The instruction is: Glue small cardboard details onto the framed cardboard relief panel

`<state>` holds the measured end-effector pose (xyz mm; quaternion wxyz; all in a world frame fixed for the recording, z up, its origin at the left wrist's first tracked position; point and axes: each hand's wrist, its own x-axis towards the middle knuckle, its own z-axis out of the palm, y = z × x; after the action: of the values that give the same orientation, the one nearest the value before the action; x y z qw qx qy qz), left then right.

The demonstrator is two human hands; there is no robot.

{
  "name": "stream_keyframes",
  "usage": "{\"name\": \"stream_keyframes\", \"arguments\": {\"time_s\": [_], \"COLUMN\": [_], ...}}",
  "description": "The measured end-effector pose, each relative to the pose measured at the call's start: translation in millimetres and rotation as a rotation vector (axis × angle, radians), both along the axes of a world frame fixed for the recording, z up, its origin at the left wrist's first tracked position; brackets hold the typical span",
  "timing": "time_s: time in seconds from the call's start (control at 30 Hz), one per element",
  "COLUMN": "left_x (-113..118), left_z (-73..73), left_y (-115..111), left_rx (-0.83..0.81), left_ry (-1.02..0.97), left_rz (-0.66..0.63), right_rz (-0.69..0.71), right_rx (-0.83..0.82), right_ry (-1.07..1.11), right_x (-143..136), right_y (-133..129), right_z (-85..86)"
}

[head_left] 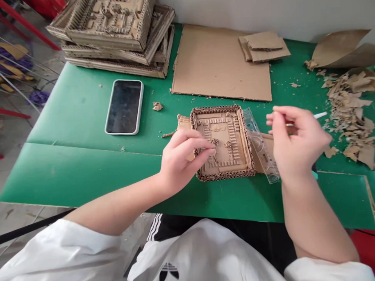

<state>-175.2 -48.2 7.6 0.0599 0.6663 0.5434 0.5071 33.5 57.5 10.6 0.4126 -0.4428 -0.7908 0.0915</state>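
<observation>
A shallow cardboard tray model (224, 173) with corrugated walls and small strips glued inside lies on the table. Over its left side, my left hand (188, 155) is closed in a pinch, fingertips beside a small curled cardboard piece (215, 142); whether they grip anything is hidden. A second curled piece (228, 144) sits inside the tray. Right of the tray, my right hand (300, 138) is raised with thumb and fingers pinched together. From behind it pokes a slim white stick (320, 115); the rest is covered. A clear plastic ruler (261, 148) lies between tray and right hand.
A phone (124, 106) lies on the green table (78, 173). Several cardboard trays (116, 44) are stacked at the back left. A cardboard sheet (220, 65) with smaller pieces (264, 46) lies behind. Torn paper scraps (352, 114) cover the right side.
</observation>
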Motion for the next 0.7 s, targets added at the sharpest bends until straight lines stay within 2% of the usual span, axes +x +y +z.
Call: {"name": "stream_keyframes", "arguments": {"time_s": [0.1,0.23,0.37,0.47,0.63,0.7], "left_x": [0.2,0.4,-0.2,-0.3,0.5,1.1], "left_z": [-2.5,-4.3,-3.2,-2.3,0.3,1.8], "left_y": [0.6,0.0,2.0,3.6,3.9,3.7], "left_rx": [-0.165,-0.33,-0.438,-0.509,-0.558,-0.572], "left_ry": [-0.185,-0.481,-0.669,-0.773,-0.894,-0.939], "left_rz": [-0.061,-0.097,-0.136,-0.148,-0.161,-0.159], "right_rz": [-0.012,-0.056,-0.202,-0.262,-0.342,-0.366], "right_rx": [0.1,0.146,0.062,0.05,0.293,0.264], "right_ry": [-0.153,-0.192,-0.04,0.05,0.309,0.269], "right_x": [12.5,13.9,20.5,31.9,59.5,72.8], "right_y": [21.4,21.6,17.5,26.6,51.4,58.0], "right_z": [-0.2,3.3,6.7,6.5,6.0,4.9]}}
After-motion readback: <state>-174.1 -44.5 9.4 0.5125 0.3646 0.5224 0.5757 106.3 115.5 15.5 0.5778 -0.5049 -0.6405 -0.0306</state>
